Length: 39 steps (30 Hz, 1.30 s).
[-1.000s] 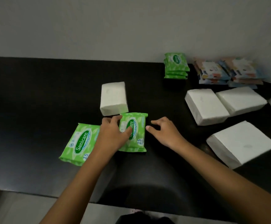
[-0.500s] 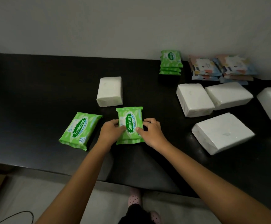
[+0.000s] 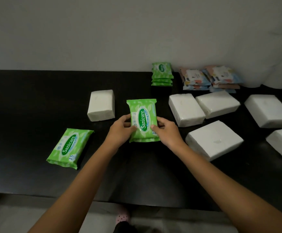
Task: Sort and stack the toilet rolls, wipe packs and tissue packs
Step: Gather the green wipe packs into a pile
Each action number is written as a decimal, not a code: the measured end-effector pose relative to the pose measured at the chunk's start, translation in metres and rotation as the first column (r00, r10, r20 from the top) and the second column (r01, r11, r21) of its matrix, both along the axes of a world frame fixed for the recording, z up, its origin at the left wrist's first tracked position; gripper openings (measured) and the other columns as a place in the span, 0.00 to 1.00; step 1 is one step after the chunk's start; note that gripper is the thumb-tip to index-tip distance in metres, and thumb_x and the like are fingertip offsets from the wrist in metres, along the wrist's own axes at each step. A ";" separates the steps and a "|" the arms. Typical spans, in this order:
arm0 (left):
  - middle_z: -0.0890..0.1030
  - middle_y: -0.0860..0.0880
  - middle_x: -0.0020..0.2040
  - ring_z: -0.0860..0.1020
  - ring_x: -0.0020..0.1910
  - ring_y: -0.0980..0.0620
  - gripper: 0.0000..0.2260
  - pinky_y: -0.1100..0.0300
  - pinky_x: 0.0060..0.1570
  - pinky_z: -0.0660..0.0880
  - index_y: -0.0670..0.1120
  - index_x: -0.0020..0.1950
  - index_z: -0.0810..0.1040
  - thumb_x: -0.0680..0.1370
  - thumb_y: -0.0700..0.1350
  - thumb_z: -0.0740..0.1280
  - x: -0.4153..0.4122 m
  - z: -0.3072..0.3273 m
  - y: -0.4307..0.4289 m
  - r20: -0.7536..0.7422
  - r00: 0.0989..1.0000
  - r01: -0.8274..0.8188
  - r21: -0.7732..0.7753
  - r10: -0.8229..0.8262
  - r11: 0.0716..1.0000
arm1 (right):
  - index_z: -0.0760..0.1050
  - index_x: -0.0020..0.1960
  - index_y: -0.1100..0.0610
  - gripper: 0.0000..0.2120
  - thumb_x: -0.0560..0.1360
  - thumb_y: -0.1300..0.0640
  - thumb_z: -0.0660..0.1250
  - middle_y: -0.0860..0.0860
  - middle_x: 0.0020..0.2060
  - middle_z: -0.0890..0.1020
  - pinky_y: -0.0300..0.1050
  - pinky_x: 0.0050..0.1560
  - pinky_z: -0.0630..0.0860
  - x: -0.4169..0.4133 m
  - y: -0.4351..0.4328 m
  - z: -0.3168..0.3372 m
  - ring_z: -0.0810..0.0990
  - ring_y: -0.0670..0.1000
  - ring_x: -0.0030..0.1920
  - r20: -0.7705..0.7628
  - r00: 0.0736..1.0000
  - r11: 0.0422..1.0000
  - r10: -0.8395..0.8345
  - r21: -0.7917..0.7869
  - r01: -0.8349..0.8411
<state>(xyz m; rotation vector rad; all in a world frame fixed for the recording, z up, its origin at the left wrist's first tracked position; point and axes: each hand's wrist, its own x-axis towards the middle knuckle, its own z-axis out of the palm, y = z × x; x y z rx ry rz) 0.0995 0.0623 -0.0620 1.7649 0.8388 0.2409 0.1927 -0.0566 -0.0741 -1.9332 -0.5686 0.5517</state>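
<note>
A green Sanicare wipe pack (image 3: 143, 113) is held between both hands over the middle of the black table (image 3: 27, 101). My left hand (image 3: 121, 131) pinches its left edge and my right hand (image 3: 166, 132) pinches its right edge. A second green wipe pack (image 3: 69, 147) lies flat at the front left. A stack of green wipe packs (image 3: 162, 74) stands at the back by the wall. One white tissue pack (image 3: 101, 105) lies just left of the held pack.
Several white tissue packs (image 3: 185, 109) lie spread over the right side of the table. Two stacks of colourful wipe packs (image 3: 210, 78) sit at the back right, with white toilet rolls (image 3: 278, 78) in the far right corner. The table's front edge runs below my forearms.
My right hand came in and took the pack's right edge. Both hands now hold the green pack, raised and a little farther from the front edge than before.
</note>
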 end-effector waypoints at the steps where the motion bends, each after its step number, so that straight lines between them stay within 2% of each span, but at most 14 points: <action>1: 0.78 0.43 0.58 0.78 0.53 0.49 0.22 0.54 0.51 0.77 0.47 0.70 0.67 0.77 0.39 0.65 0.005 0.005 0.006 0.001 1.000 0.017 0.008 -0.017 1.000 | 0.73 0.65 0.59 0.18 0.75 0.62 0.65 0.55 0.53 0.82 0.45 0.54 0.78 0.006 0.005 0.005 0.81 0.52 0.50 0.003 1.000 1.000 -0.006 0.015 0.006; 4: 0.77 0.46 0.54 0.77 0.50 0.50 0.22 0.54 0.52 0.76 0.46 0.70 0.67 0.77 0.39 0.65 0.023 0.024 0.026 0.021 0.999 0.049 0.037 -0.049 0.998 | 0.73 0.66 0.59 0.19 0.75 0.61 0.66 0.50 0.48 0.81 0.34 0.45 0.74 0.024 0.021 0.026 0.78 0.45 0.43 0.005 1.000 0.999 -0.019 0.038 0.019; 7: 0.78 0.45 0.53 0.77 0.49 0.49 0.21 0.51 0.54 0.77 0.44 0.70 0.68 0.77 0.39 0.66 0.044 0.044 0.051 0.037 0.996 0.079 0.065 -0.082 0.995 | 0.72 0.66 0.61 0.21 0.74 0.60 0.67 0.57 0.59 0.79 0.43 0.56 0.75 0.047 0.044 0.045 0.79 0.52 0.54 -0.006 0.998 0.995 -0.069 0.066 0.069; 9: 0.78 0.48 0.48 0.78 0.45 0.51 0.21 0.56 0.47 0.76 0.43 0.69 0.68 0.77 0.38 0.65 0.060 0.054 0.070 0.054 0.993 0.104 0.057 -0.107 0.993 | 0.71 0.67 0.62 0.22 0.74 0.60 0.68 0.60 0.61 0.78 0.47 0.60 0.74 0.062 0.063 0.054 0.78 0.56 0.59 -0.025 0.996 0.993 -0.091 0.071 0.092; 11: 0.77 0.50 0.43 0.77 0.40 0.53 0.20 0.61 0.41 0.75 0.41 0.69 0.68 0.77 0.37 0.65 0.076 0.062 0.089 0.067 0.990 0.125 0.030 -0.126 0.992 | 0.70 0.67 0.62 0.23 0.73 0.60 0.69 0.60 0.61 0.77 0.46 0.61 0.73 0.076 0.081 0.059 0.78 0.57 0.60 -0.052 0.992 0.990 -0.116 0.072 0.119; 15: 0.78 0.42 0.50 0.78 0.40 0.51 0.19 0.65 0.34 0.77 0.38 0.68 0.69 0.77 0.36 0.64 0.107 0.058 0.127 0.043 0.986 0.160 -0.044 -0.158 0.986 | 0.69 0.67 0.63 0.23 0.74 0.60 0.68 0.59 0.65 0.74 0.40 0.57 0.68 0.099 0.113 0.057 0.74 0.55 0.65 -0.152 0.973 0.979 -0.174 0.077 0.187; 18: 0.78 0.41 0.52 0.78 0.47 0.46 0.18 0.60 0.41 0.77 0.38 0.67 0.71 0.77 0.35 0.64 0.132 0.046 0.154 0.012 0.987 0.163 -0.103 -0.163 0.981 | 0.69 0.68 0.64 0.22 0.75 0.62 0.67 0.59 0.66 0.74 0.39 0.55 0.68 0.114 0.138 0.045 0.75 0.54 0.63 -0.210 0.954 0.971 -0.214 0.065 0.232; 21: 0.79 0.39 0.54 0.78 0.45 0.47 0.16 0.59 0.44 0.76 0.37 0.64 0.72 0.77 0.34 0.63 0.156 0.032 0.178 -0.022 0.983 0.177 -0.131 -0.181 0.976 | 0.69 0.67 0.65 0.21 0.75 0.64 0.66 0.60 0.63 0.76 0.40 0.52 0.71 0.132 0.165 0.031 0.78 0.53 0.54 -0.241 0.929 0.951 -0.280 0.062 0.302; 24: 0.78 0.36 0.59 0.78 0.50 0.44 0.17 0.55 0.48 0.76 0.36 0.66 0.71 0.77 0.33 0.63 0.180 0.015 0.197 -0.035 0.983 0.170 -0.163 -0.178 0.972 | 0.70 0.66 0.67 0.21 0.74 0.66 0.65 0.62 0.64 0.75 0.45 0.58 0.72 0.150 0.186 0.017 0.77 0.58 0.61 -0.224 0.917 0.937 -0.329 0.045 0.347; 27: 0.78 0.37 0.61 0.79 0.55 0.41 0.19 0.50 0.53 0.76 0.38 0.68 0.69 0.77 0.35 0.64 0.201 -0.003 0.208 -0.069 0.986 0.139 -0.152 -0.151 0.979 | 0.71 0.64 0.69 0.19 0.74 0.69 0.64 0.62 0.60 0.77 0.44 0.57 0.73 0.167 0.200 0.004 0.77 0.58 0.60 -0.225 0.907 0.927 -0.355 0.042 0.373; 30: 0.78 0.38 0.60 0.79 0.56 0.41 0.18 0.49 0.59 0.75 0.38 0.66 0.71 0.76 0.38 0.65 0.214 -0.022 0.215 -0.102 0.986 0.118 -0.138 -0.133 0.983 | 0.71 0.65 0.67 0.19 0.74 0.68 0.64 0.59 0.59 0.78 0.42 0.55 0.72 0.173 0.208 -0.005 0.77 0.54 0.57 -0.197 0.941 0.960 -0.276 -0.001 0.282; 35: 0.78 0.41 0.62 0.77 0.60 0.45 0.17 0.58 0.59 0.71 0.40 0.66 0.72 0.78 0.43 0.63 0.220 -0.027 0.216 -0.133 0.977 0.188 0.185 -0.165 0.964 | 0.69 0.68 0.65 0.24 0.72 0.68 0.67 0.61 0.63 0.75 0.31 0.51 0.68 0.172 0.215 -0.021 0.76 0.57 0.62 -0.041 0.985 0.982 -0.165 -0.097 0.160; 37: 0.78 0.41 0.62 0.77 0.59 0.45 0.17 0.59 0.56 0.71 0.41 0.66 0.72 0.78 0.43 0.63 0.222 -0.029 0.215 -0.131 0.977 0.195 0.231 -0.168 0.953 | 0.66 0.70 0.64 0.25 0.74 0.66 0.66 0.60 0.66 0.71 0.29 0.57 0.63 0.168 0.217 -0.027 0.72 0.56 0.65 0.049 0.989 0.979 -0.140 -0.143 0.146; 39: 0.78 0.41 0.61 0.78 0.57 0.46 0.18 0.60 0.52 0.72 0.40 0.67 0.72 0.78 0.44 0.63 0.223 -0.030 0.214 -0.130 0.977 0.196 0.243 -0.168 0.950 | 0.64 0.71 0.62 0.24 0.76 0.65 0.64 0.60 0.69 0.67 0.36 0.66 0.62 0.163 0.218 -0.031 0.67 0.56 0.69 0.155 0.981 0.971 -0.116 -0.190 0.145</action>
